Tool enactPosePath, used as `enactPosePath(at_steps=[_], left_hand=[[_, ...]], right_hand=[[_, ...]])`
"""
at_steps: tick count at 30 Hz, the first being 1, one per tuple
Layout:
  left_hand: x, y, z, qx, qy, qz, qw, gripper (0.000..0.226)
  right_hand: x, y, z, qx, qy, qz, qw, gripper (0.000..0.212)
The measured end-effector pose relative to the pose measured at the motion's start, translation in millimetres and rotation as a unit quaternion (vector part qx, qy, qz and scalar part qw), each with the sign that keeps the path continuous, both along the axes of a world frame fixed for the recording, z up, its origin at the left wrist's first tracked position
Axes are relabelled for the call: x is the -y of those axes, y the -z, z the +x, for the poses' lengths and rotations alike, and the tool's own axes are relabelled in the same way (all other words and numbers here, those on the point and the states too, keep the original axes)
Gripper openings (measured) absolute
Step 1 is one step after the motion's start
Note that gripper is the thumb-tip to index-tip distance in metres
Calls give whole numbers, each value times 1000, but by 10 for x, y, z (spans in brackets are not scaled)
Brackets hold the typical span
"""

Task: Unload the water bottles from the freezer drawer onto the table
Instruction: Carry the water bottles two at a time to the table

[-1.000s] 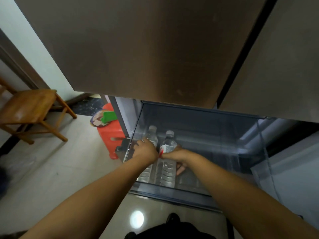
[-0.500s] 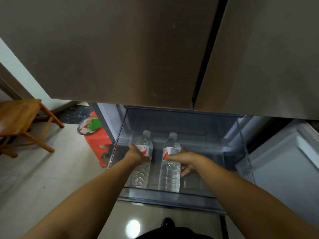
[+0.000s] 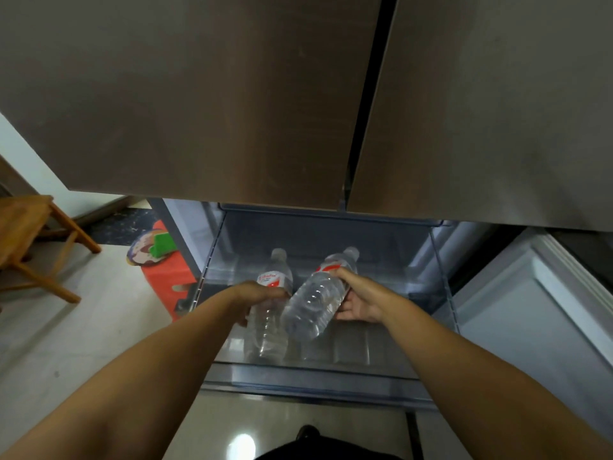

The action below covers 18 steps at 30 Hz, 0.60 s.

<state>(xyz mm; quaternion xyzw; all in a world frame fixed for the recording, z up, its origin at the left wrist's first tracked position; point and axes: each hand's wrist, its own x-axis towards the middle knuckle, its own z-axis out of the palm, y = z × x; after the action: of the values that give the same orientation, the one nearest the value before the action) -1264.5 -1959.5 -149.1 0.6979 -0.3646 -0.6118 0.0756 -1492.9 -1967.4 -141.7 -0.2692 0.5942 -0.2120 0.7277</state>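
Observation:
Two clear water bottles with red-and-white labels are in the open freezer drawer [image 3: 441,313], a transparent bin pulled out below the fridge doors. My left hand [image 3: 252,295] is wrapped around the left bottle [image 3: 270,313], which stands nearly upright. My right hand [image 3: 356,298] grips the right bottle [image 3: 318,303], which is tilted with its cap pointing up and right and its base lifted toward me. The two bottles touch at their sides.
Brown fridge doors [image 3: 232,94] hang over the drawer. A white open door panel [image 3: 537,310] stands to the right. To the left are a red stool [image 3: 166,277] with a plate and green item, and a wooden chair [image 3: 30,237] on the tiled floor.
Both hands closed around the bottles and began lifting. The right bottle has tipped from upright to tilted, its base raised. The camera view has shifted left.

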Motion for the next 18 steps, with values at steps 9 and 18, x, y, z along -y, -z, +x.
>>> enactPosePath(at_steps=[9, 18], left_hand=[[131, -244, -139, -235, -62, 33, 969, 45], [-113, -652, -281, -389, -81, 34, 917, 46]], right_hand=[[-133, -252, -229, 91, 112, -28, 989, 32], [-531, -587, 34, 115, 212, -80, 967, 36]])
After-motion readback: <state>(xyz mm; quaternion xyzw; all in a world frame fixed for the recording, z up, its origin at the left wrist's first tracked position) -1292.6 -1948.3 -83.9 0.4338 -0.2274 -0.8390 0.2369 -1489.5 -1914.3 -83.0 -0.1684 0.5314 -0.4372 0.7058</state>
